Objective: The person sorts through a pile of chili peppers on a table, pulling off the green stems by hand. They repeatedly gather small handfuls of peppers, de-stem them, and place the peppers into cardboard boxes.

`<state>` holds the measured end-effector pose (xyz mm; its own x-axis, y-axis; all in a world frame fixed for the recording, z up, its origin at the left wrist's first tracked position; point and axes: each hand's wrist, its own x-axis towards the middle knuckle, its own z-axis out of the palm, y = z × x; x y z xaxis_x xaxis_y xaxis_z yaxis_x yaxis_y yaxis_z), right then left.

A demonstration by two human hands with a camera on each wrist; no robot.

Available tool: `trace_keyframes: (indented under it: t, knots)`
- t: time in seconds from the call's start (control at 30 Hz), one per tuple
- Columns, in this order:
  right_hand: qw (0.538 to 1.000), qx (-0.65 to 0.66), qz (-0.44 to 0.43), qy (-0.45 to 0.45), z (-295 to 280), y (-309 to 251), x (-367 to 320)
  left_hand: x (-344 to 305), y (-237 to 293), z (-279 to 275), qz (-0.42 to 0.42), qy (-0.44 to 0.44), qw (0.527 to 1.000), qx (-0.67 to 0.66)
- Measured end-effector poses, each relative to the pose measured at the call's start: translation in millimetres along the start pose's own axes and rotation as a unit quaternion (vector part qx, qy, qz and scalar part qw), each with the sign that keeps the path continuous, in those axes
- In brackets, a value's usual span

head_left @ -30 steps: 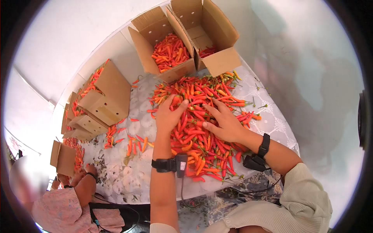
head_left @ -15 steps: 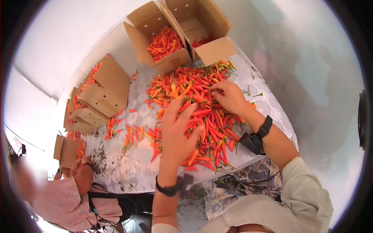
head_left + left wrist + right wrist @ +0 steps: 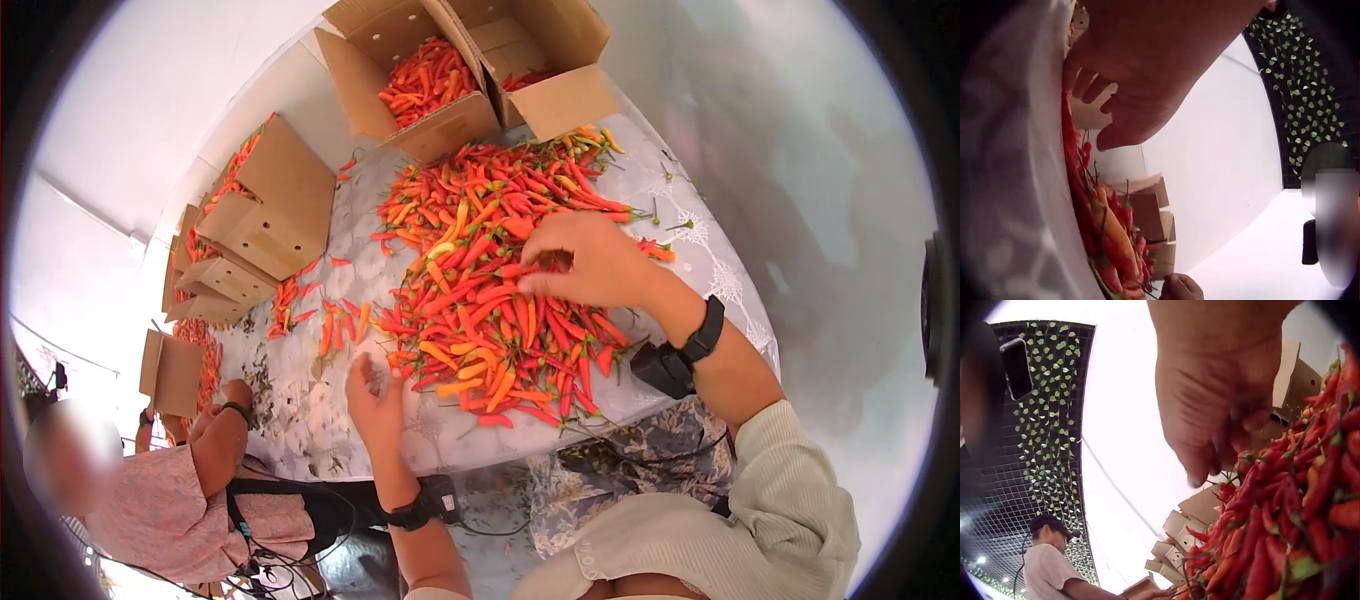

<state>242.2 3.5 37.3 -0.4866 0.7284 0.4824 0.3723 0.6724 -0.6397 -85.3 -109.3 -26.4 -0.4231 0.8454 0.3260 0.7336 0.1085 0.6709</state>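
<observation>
A large pile of red and orange chili peppers (image 3: 480, 320) covers the middle of the table. Over its right side, in the head view, my right hand (image 3: 590, 262) reaches down with bent fingers, fingertips right at the peppers and the thumb apart from the fingers. Seen from the right wrist, that hand (image 3: 1216, 394) points down beside the heap, with no pepper showing in its grasp. My left hand (image 3: 376, 405) is at the pile's left edge, palm sideways and fingers loosely curved. The left wrist view shows this hand (image 3: 1129, 81) low over the tablecloth, holding nothing visible.
Two open cardboard boxes (image 3: 450, 125) with chilies stand behind the pile. More filled boxes (image 3: 285, 200) line the left side, with loose chilies (image 3: 345, 325) scattered before them. Another person (image 3: 165, 500) works at the far left. Stems (image 3: 680, 225) lie at the right.
Both hands were spread on the pile at first. My left hand has drawn back leftward to the pile's near edge; the right lifted, then came lower over the peppers. Orange peppers now show at the front.
</observation>
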Motion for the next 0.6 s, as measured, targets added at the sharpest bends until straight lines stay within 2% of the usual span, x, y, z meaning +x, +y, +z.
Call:
trace_keyframes:
  t: [0.03, 0.07, 0.17, 0.2, 0.3, 0.4, 0.5, 0.53, 0.6]
  knots:
    - [1.000, 0.011, -0.007, -0.025, 3, -3, -1, 0, -2, 2, 0.004, -0.022, 0.999, -0.031]
    - [0.998, -0.042, -0.045, -0.025, 8, -3, -2, -1, -2, 4, 0.008, -0.044, 0.997, -0.061]
    - [0.997, -0.069, -0.030, 0.015, 21, 1, -3, 2, 9, 8, 0.014, -0.084, 0.993, -0.079]
    - [0.995, -0.097, 0.008, -0.003, 18, 1, -1, 4, 15, 10, 0.018, -0.092, 0.993, -0.076]
    - [0.982, -0.181, 0.006, 0.047, 17, 20, -2, 11, 29, 13, 0.060, -0.085, 0.993, -0.058]
    - [0.976, -0.205, 0.050, 0.053, 12, 22, -2, 28, 56, 12, 0.070, -0.120, 0.985, -0.101]
    - [0.971, -0.211, 0.092, 0.072, 10, 19, 0, 51, 95, 12, 0.151, -0.084, 0.977, -0.125]
    - [0.968, -0.212, 0.105, 0.082, 10, 17, 0, 58, 109, 14, 0.139, -0.114, 0.962, -0.205]
    - [0.976, -0.167, 0.066, 0.127, 13, 20, 1, 67, 132, 21, 0.112, -0.173, 0.911, -0.358]
